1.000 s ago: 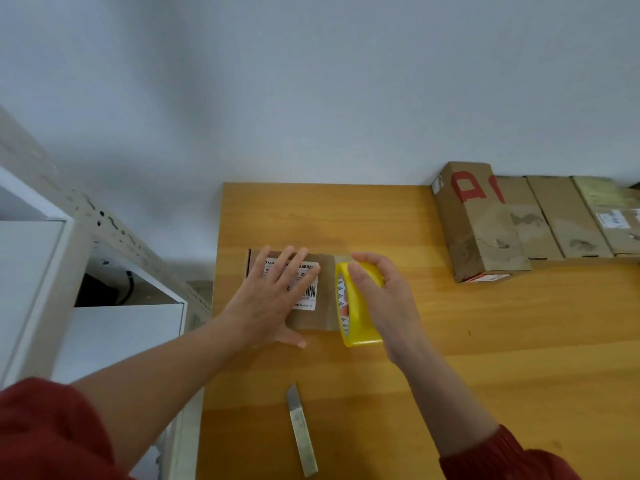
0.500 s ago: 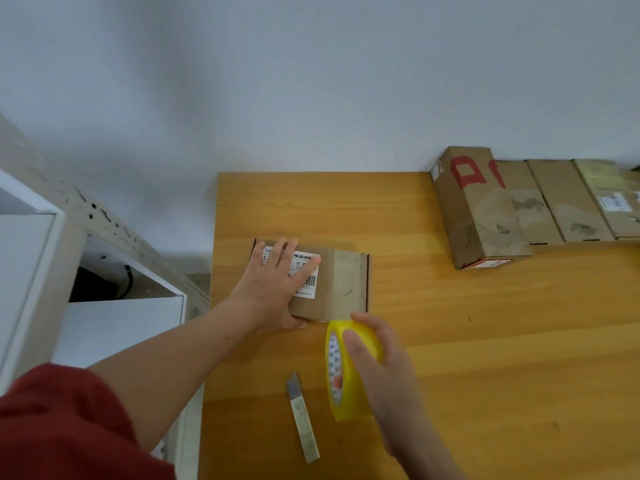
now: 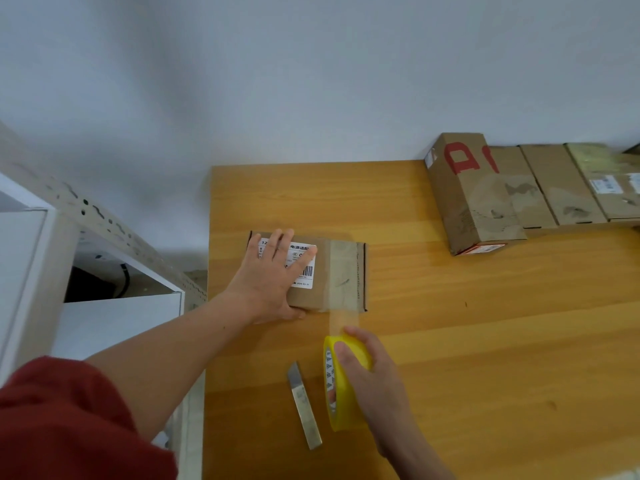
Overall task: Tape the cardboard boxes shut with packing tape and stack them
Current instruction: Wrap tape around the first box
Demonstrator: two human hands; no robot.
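White shelving unit: is standing just off the table's left edge, with a pale perforated panel running along its top and a dark cable showing inside

Red sleeve: is covering the left upper arm in the lower left corner, while the bare forearm is reaching out to the box

Left hand: is lying flat on top of the small cardboard box, fingers straight and spread, pressing down on its left half and partly covering the white label; the thumb is resting by the box's near edge

Small cardboard box: is lying on the left part of the wooden table, its lid lying flat

Clear tape strip: is running over the box's top near its right end, from back to front, and is stretching off the near edge down to the roll

Metal cutter: is lying on the table just left of the roll, apart from both hands

Yellow tape roll: is standing on edge in front of the box; whether it is touching the table is not clear

Right hand: is gripping the roll from the right, fingers curling over its outer band

Row of cardboard boxes: is sitting side by side along the wall at the table's back right, the leftmost one bearing red marks, well apart from the small box
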